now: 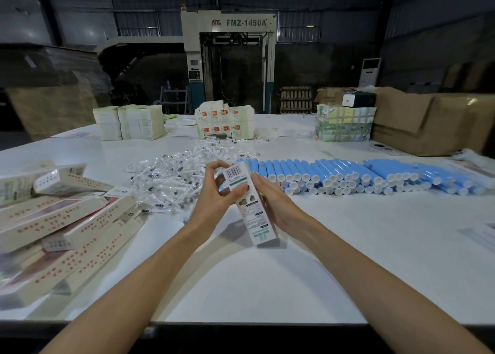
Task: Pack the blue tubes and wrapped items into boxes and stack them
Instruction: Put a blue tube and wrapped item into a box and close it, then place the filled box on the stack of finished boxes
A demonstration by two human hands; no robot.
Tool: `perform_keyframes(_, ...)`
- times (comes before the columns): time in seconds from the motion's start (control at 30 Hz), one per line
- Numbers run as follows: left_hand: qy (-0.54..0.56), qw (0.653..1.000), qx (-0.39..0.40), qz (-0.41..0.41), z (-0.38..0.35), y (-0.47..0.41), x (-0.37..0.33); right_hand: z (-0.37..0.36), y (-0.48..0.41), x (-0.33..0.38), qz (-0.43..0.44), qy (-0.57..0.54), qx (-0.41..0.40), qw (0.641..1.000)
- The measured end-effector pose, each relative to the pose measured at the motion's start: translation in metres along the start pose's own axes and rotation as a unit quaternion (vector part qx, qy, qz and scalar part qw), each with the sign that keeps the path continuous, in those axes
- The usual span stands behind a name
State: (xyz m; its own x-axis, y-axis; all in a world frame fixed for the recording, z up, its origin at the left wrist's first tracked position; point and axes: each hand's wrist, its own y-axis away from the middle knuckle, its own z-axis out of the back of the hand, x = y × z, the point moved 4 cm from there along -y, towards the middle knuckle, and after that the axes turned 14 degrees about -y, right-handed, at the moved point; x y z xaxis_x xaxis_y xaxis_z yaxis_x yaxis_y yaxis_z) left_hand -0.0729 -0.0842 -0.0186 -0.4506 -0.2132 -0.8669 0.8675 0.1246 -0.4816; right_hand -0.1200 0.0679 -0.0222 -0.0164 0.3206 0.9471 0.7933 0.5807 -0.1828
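Observation:
A long white box [249, 206] with a barcode stands tilted above the white table [348, 246], its far end up. My left hand [214, 195] grips its upper end from the left, fingers curled near the flap. On the box's right side, my right hand [273, 201] holds it. Rows of blue tubes [361, 176] with white caps lie to the right. A heap of clear-wrapped items [171, 184] spreads behind my left hand. Filled boxes [67, 219] lie piled at the left.
Stacks of flat cartons [131, 124] and printed cartons [225, 124] stand at the table's far side, with a wrapped bundle [345, 123] and brown cardboard boxes [428, 123] at the far right. A large machine [230, 58] stands beyond the table.

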Motion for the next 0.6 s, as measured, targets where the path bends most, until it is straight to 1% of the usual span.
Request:
perform_keyframes(0.07, -0.004, 1.000, 0.003, 0.001, 0.000, -0.001, 0.002, -0.007, 0.005, -0.003, -0.046, -0.016, 0.032, 0.998)
perform_keyframes(0.13, -0.018, 1.000, 0.003, -0.001, 0.000, -0.002, 0.004, -0.009, 0.009, -0.001, -0.061, -0.003, 0.038, 0.997)
perform_keyframes(0.27, -0.109, 0.994, 0.001, -0.032, 0.000, -0.002, 0.002, -0.004, 0.017, 0.008, -0.031, 0.082, 0.029, 0.996)
perform_keyframes(0.37, -0.186, 0.978, 0.027, -0.090, -0.011, 0.001, 0.005, 0.011, 0.030, 0.015, -0.004, 0.179, -0.018, 0.984)
perform_keyframes(0.43, -0.257, 0.957, 0.055, -0.125, -0.017, 0.004, 0.009, 0.030, 0.043, 0.028, 0.028, 0.263, -0.065, 0.962)
perform_keyframes(0.47, -0.292, 0.944, 0.071, -0.139, -0.019, 0.005, 0.012, 0.044, 0.051, 0.037, 0.040, 0.310, -0.092, 0.946)
perform_keyframes(0.57, -0.369, 0.904, 0.102, -0.190, -0.022, 0.009, 0.018, 0.101, 0.085, 0.063, 0.047, 0.425, -0.196, 0.882)
perform_keyframes(0.6, -0.381, 0.895, 0.105, -0.208, -0.023, 0.010, 0.016, 0.123, 0.100, 0.072, 0.045, 0.459, -0.237, 0.855)
